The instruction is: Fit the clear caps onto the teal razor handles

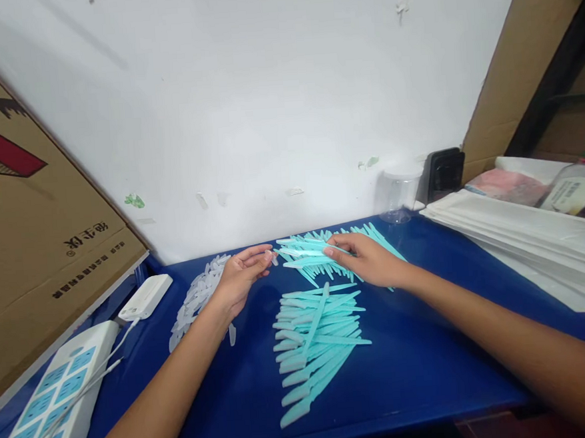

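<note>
My right hand [364, 259] is closed around a few turquoise eyebrow razors [302, 253], their blade ends pointing left. In the pinched fingertips of my left hand [244, 276] is a small translucent blade cap [274, 256], close to those blade ends. A loose pile of translucent caps [200, 295] lies behind and left of my left wrist, and one single cap [232, 334] lies apart from it. Below both hands, a stack of turquoise razors [316, 351] is fanned out with blade ends to the left. Another heap of razors [378, 236] spreads behind my right hand, partly hidden by it.
The blue table [407, 364] meets a white wall. A power strip [49, 403] and a white adapter [146, 297] with cables are on the left, beside a cardboard box [56, 215]. A clear jar [396, 195], white bags [524, 243] and a bottle [573, 186] stand at right.
</note>
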`<state>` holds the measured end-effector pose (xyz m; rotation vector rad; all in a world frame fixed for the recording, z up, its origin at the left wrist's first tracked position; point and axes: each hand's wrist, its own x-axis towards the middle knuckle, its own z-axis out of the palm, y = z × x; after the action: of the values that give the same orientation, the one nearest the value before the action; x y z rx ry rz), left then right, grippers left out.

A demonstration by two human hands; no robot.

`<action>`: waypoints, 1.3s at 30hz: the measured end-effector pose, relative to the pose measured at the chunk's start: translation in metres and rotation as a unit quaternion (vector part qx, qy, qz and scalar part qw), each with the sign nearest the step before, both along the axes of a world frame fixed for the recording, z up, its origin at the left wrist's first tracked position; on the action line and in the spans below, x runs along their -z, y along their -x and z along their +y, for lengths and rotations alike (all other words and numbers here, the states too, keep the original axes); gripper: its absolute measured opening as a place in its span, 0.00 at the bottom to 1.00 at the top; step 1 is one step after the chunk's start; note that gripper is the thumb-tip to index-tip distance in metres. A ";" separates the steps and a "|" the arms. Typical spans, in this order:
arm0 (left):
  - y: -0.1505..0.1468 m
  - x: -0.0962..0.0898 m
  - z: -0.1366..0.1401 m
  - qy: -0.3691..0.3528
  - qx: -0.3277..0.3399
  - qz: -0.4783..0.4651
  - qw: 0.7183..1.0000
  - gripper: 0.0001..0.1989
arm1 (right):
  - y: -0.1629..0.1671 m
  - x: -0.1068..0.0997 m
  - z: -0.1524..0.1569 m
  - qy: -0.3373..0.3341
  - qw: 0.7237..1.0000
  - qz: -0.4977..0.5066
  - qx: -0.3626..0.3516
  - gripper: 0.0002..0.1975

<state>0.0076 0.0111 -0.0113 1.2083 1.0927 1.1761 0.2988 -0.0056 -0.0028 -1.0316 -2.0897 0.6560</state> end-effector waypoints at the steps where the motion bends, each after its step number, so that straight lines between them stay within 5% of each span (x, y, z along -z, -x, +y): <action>1: -0.001 0.001 0.000 -0.005 -0.001 0.008 1.000 0.24 | 0.000 0.000 0.000 -0.002 1.000 0.003 0.003 0.22; 8: -0.007 0.005 -0.002 -0.026 0.000 0.036 0.999 0.21 | 0.000 0.000 -0.002 0.000 1.000 0.026 0.005 0.21; 20: -0.006 0.009 0.002 -0.182 -0.071 0.165 0.967 0.18 | 0.001 -0.002 -0.004 -0.002 1.000 0.028 0.009 0.21; 39: -0.008 0.005 -0.001 -0.198 -0.034 0.153 0.968 0.17 | 0.002 -0.002 -0.003 0.001 0.999 0.038 0.013 0.21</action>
<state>0.0160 0.0096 -0.0165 1.7188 1.1647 1.3305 0.2968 -0.0082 -0.0004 -1.0169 -2.0071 0.6756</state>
